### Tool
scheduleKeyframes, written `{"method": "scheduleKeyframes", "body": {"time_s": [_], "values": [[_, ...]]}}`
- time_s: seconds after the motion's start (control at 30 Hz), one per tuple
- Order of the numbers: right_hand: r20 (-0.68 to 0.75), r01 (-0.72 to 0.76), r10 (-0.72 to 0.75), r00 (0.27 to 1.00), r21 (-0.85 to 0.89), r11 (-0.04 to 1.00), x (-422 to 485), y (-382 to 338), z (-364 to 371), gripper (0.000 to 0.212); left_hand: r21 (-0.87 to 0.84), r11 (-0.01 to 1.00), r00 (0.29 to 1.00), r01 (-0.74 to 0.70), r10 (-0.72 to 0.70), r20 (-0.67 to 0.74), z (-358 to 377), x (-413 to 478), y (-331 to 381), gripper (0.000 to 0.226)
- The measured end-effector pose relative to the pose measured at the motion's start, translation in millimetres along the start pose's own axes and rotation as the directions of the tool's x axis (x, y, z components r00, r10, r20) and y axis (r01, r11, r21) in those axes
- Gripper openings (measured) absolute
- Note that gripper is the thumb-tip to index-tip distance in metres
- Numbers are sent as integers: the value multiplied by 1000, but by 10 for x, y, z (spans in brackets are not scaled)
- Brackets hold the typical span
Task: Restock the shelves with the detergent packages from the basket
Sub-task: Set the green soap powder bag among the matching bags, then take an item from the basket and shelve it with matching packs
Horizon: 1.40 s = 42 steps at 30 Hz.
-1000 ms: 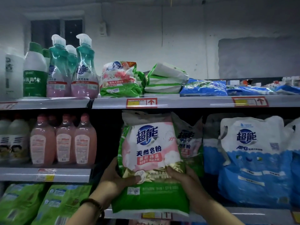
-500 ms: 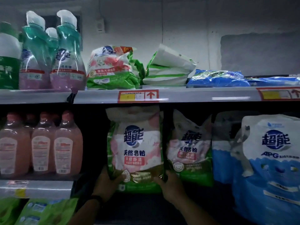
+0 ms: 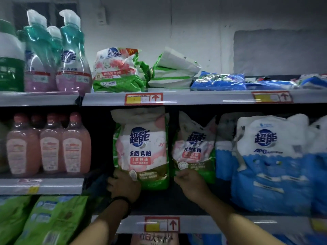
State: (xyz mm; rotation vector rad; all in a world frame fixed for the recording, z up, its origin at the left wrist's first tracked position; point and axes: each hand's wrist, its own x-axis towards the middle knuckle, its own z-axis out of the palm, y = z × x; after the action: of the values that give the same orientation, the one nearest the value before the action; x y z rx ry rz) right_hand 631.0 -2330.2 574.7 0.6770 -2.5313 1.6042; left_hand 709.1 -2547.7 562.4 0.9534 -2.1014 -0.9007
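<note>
A pink, white and green detergent bag (image 3: 140,149) stands upright on the middle shelf (image 3: 203,224). My left hand (image 3: 123,186), with a dark band on its wrist, grips the bag's lower left corner, thumb on the front. My right hand (image 3: 190,183) is off that bag. Its curled fingers lie at the lower left corner of a second, matching bag (image 3: 194,151) that stands just to the right. Whether they pinch that bag does not show. The basket is out of view.
Large blue and white refill bags (image 3: 269,161) fill the shelf to the right. Pink bottles (image 3: 49,145) stand to the left, with a dark gap between them and the bag. The top shelf (image 3: 203,98) carries pump bottles (image 3: 70,55) and flat detergent bags (image 3: 116,69). Green bags (image 3: 44,220) lie lower left.
Both hands pushed the bag back onto the middle shelf and stood it upright. My right hand then left its lower right corner and moved to the neighbouring bag.
</note>
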Motion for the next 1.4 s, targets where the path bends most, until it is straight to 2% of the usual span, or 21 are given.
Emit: {"method": "scheduleKeyframes", "body": {"time_s": [0.07, 0.2, 0.33, 0.43, 0.47, 0.53, 0.67, 0.83, 0.93, 1.0, 1.07, 1.13, 1.27, 1.4], "values": [[16, 23, -24, 1000, 9, 1000, -263, -9, -190, 7, 17, 996, 995, -84, 84, -49, 36, -335, 176, 87], [-121, 40, -46, 992, -55, 998, -709, -44, -704, 7, -63, 933, 934, -355, 357, 29, 171, -914, 614, 66], [-341, 25, -51, 939, -79, 997, -1081, 51, -1364, 7, -135, 754, 741, -643, 657, 140, 283, -1598, 1139, 48], [-507, -17, -47, 861, -119, 993, -1292, 248, -1856, 18, -133, 505, 496, -853, 863, 101, 407, -2053, 1462, 42], [-557, -33, -46, 829, -131, 991, -1342, 301, -2004, 22, -130, 440, 429, -888, 897, 107, 463, -2176, 1555, 42], [-600, -82, -18, 800, -139, 987, -1405, 438, -2279, 27, -132, 360, 341, -924, 928, 148, 573, -2398, 1738, 41], [-555, -189, 75, 828, -150, 970, -1463, 652, -2725, 39, -125, 205, 176, -971, 962, 207, 851, -2732, 2092, 44], [-525, -250, 82, 847, -257, 933, -1426, 746, -3204, 35, -33, 27, 14, -999, 944, 331, 1308, -3049, 2555, 53], [-514, -303, 90, 853, -347, 887, -1329, 809, -3450, 36, 65, -31, 3, -997, 885, 466, 1610, -3116, 2802, 75], [-519, -336, 98, 849, -389, 858, -1246, 851, -3540, 38, 196, -101, 15, -975, 856, 517, 1784, -3094, 2837, 77], [-524, -363, 95, 846, -437, 823, -1156, 893, -3584, 41, 281, -147, 8, -948, 876, 483, 1920, -3004, 2754, 72], [-550, -370, 60, 833, -474, 799, -1071, 923, -3589, 42, 270, -142, -13, -952, 903, 429, 2013, -2893, 2633, 67], [-635, -312, -166, 754, -569, 761, -884, 974, -3511, 41, 235, -146, -52, -961, 931, 363, 2116, -2755, 2535, 59], [-644, -331, -179, 744, -588, 738, -631, 1057, -3458, 48, 215, -167, -92, -962, 943, 320, 2131, -2657, 2474, 56]]}}
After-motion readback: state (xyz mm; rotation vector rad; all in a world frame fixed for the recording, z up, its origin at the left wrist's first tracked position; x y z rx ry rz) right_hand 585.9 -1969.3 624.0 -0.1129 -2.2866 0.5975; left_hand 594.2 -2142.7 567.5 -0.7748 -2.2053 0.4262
